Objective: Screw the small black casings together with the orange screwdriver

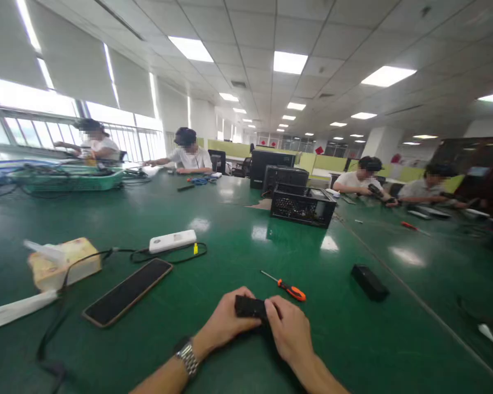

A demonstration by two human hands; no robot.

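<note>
Between my two hands is a small black box-shaped piece (250, 307), held just above the green tabletop. My left hand (225, 317), with a metal watch (187, 357) on its wrist, wraps round the left end of the piece. My right hand (290, 328) grips the right end, thumb along its top edge. Fingers hide the piece's underside and ends. Just beyond the hands lies a screwdriver (291, 289) with an orange and black handle, its shaft pointing away to the left. A black oblong block (370, 282) rests farther right.
On the left lie a phone (127, 293), a white power strip (172, 241) with a black cable and a tissue pack (66, 262). An open black metal case (303, 205) stands ahead. A green basket (72, 179) holds cables. Several people sit around the far table edges.
</note>
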